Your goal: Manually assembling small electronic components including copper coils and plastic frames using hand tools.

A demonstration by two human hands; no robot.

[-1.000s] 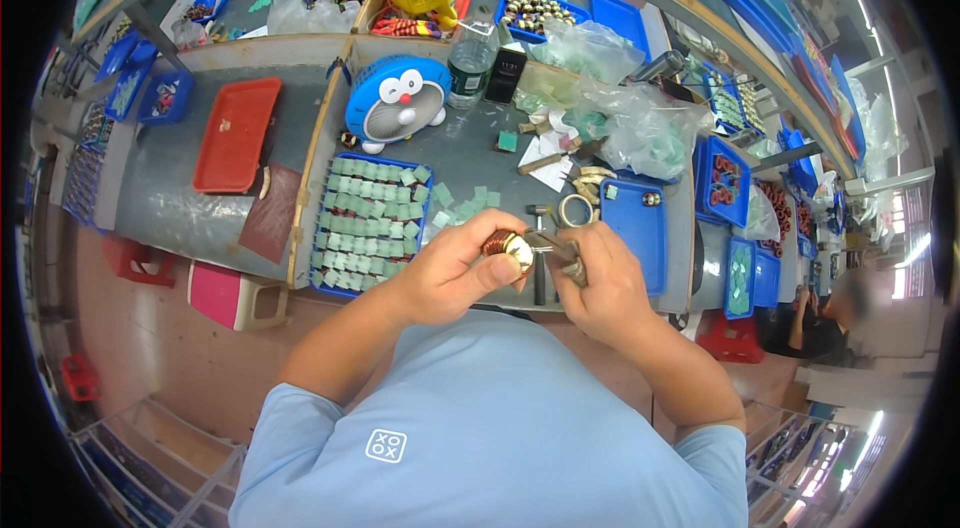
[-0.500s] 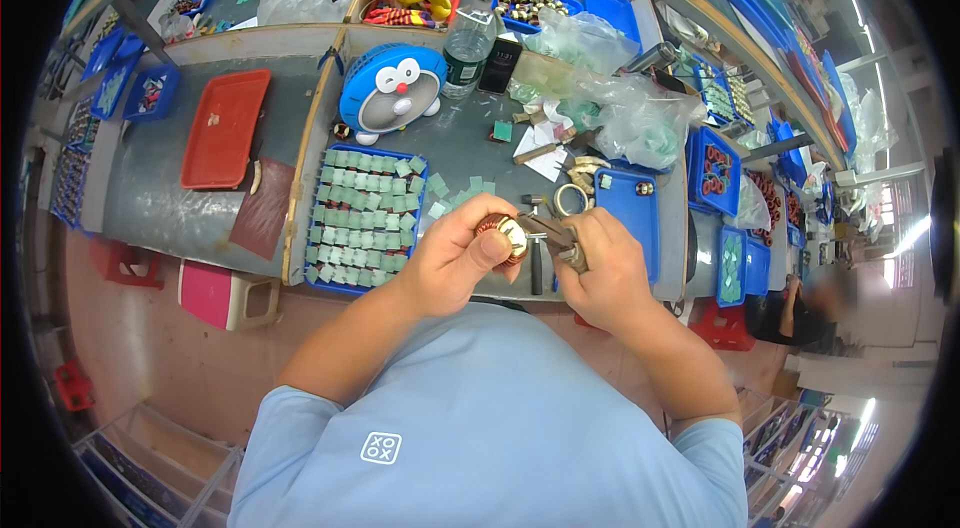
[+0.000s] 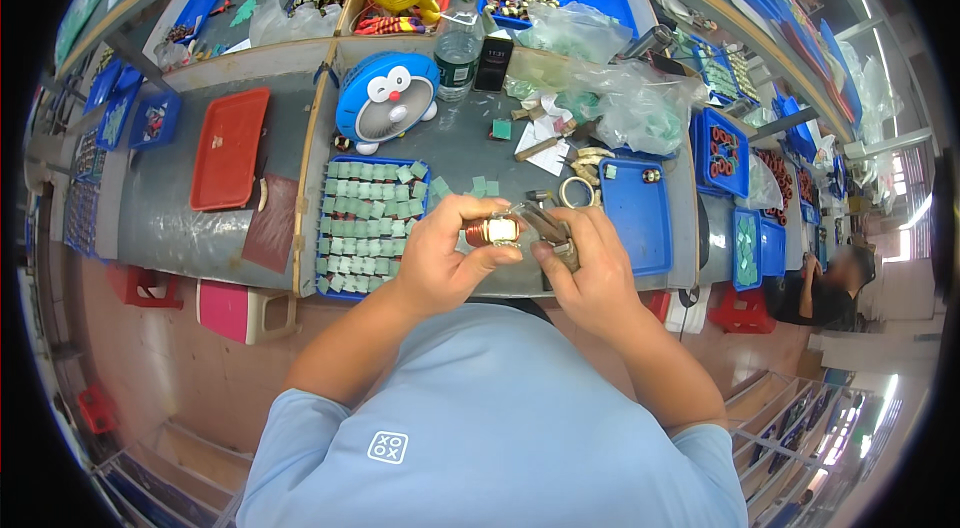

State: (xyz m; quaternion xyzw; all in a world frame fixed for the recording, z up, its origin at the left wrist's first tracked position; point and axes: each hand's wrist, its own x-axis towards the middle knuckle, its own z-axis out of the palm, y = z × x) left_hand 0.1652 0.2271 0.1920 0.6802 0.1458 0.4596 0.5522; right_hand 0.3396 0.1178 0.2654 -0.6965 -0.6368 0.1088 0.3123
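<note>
My left hand [image 3: 438,253] pinches a small copper-wound coil [image 3: 480,234] between thumb and fingers, its pale face turned to the right. Closed round a dull metal pair of pliers [image 3: 541,224], my right hand [image 3: 603,270] keeps the tool's jaws beside the coil. Whether the jaws touch it, I cannot tell. Beyond my left hand, a blue tray [image 3: 328,218] bears rows of coils topped with pale green squares. To the right of the pliers are a cream-coloured tape roll [image 3: 577,192] and a blue tray [image 3: 640,228] with a few small parts in it.
A blue cartoon-faced fan [image 3: 388,100], a water bottle [image 3: 457,58] and a phone [image 3: 493,63] stand at the back. Plastic bags [image 3: 640,108] lie at the back right. On the left bench is a red tray [image 3: 229,150]. A person [image 3: 835,288] sits at far right.
The coil has been turned in my left hand, so its pale face and wound side show differently. The pliers have shifted slightly, and my right thumb now lies along them. The view has shifted slightly.
</note>
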